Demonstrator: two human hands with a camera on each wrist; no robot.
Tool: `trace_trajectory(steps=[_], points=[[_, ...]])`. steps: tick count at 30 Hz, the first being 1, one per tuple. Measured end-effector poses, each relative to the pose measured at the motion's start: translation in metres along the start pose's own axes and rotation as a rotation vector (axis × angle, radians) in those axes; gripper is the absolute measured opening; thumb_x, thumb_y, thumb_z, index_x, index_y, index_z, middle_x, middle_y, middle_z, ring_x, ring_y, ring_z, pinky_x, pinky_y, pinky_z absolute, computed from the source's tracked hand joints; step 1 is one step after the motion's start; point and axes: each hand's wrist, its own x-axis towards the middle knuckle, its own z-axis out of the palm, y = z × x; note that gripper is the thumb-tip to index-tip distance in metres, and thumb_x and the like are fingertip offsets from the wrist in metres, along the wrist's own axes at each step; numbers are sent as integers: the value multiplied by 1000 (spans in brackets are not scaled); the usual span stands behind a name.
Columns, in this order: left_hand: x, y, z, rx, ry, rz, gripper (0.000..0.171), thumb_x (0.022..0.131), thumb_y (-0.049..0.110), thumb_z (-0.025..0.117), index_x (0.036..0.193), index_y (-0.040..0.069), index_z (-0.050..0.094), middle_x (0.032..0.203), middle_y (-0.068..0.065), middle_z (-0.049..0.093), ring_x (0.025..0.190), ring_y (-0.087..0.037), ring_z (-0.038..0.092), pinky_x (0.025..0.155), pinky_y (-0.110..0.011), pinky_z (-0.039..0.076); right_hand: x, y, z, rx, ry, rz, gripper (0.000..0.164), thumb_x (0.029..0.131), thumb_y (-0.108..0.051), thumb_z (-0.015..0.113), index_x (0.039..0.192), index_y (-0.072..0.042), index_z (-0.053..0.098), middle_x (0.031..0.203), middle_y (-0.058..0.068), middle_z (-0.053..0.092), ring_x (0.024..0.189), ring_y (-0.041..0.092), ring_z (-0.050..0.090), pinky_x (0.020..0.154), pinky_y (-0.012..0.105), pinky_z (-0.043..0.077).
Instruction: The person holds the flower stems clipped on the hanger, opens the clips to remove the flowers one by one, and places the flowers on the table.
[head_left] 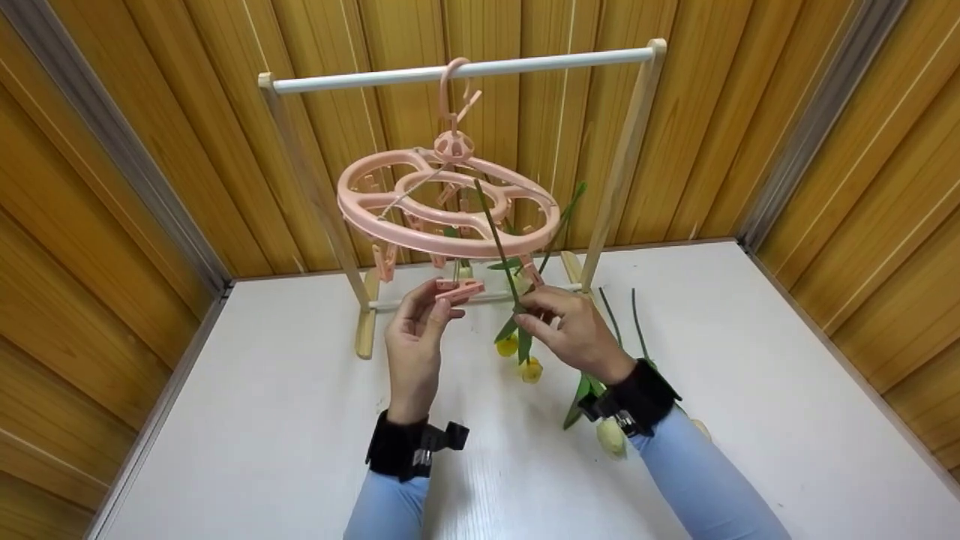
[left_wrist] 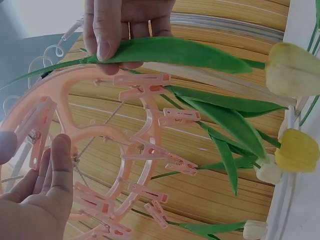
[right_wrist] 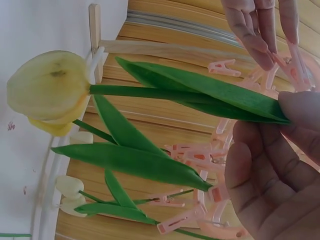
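My left hand (head_left: 415, 337) pinches a pink clothespin (head_left: 461, 289) between thumb and fingers, low at the front of a round pink clip hanger (head_left: 442, 244). To its right, my right hand (head_left: 574, 330) pinches the stem of a tulip by its leaves. That tulip's pale yellow bloom (right_wrist: 47, 85) points downward, and its thin green stem (head_left: 495, 232) rises past the hanger's rim. Several tulips hang bloom-down from other clips, among them a yellow one (left_wrist: 297, 150) and a white one (left_wrist: 255, 230). In the left wrist view, the pinched clothespin (left_wrist: 40, 125) has nothing in its mouth.
The hanger's hook (head_left: 454, 82) sits over the white top bar (head_left: 360, 79) of a wooden-legged rack. More tulips, one with a whitish bloom (head_left: 611, 437), lie on the white table (head_left: 285, 420) near the right forearm. Wood-patterned walls (head_left: 127, 187) enclose the table.
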Motion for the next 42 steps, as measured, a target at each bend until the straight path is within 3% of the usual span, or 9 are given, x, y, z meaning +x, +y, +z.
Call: trace_trajectory(steps=[6,12,21,27,33,42], points=[[0,1,1,-3,1,11,37,104,2,57,139,-12,50,127,-18,64,110,-21,68,89,-33,57,-5,4,-10,-5,17,-13,8,94,-3,74,102,-1,75,91,4,72,76,12,61,68,22,50],[-1,3,3,-36,1,18,39,104,0,55,140,-14,48,125,-19,65,110,-22,68,90,-34,57,-12,7,-19,-14,31,6,13,94,-5,74,106,-6,77,94,1,73,79,10,63,70,22,52],[-5,6,3,-31,-41,38,38,105,2,53,141,-11,48,126,-26,63,114,-25,67,94,-35,56,-23,12,-30,-13,67,8,15,94,-1,73,108,-3,76,91,3,73,80,10,65,71,20,53],[-7,9,5,108,-67,138,38,104,-2,54,139,-14,49,126,-26,64,117,-25,66,94,-32,56,-28,14,-38,-31,105,20,12,93,-1,74,105,-1,75,90,3,72,79,9,66,71,17,52],[-11,11,9,303,-98,235,40,102,0,58,141,-9,52,130,-19,64,122,-29,63,100,-34,52,-31,15,-45,-7,132,57,10,92,2,73,101,0,74,88,3,71,72,9,63,64,18,50],[-13,9,13,511,-80,429,38,97,-1,64,134,-6,60,126,-15,67,117,-29,64,92,-39,56,-36,17,-52,-1,156,87,11,93,1,73,103,-2,75,87,1,73,73,8,65,65,17,51]])
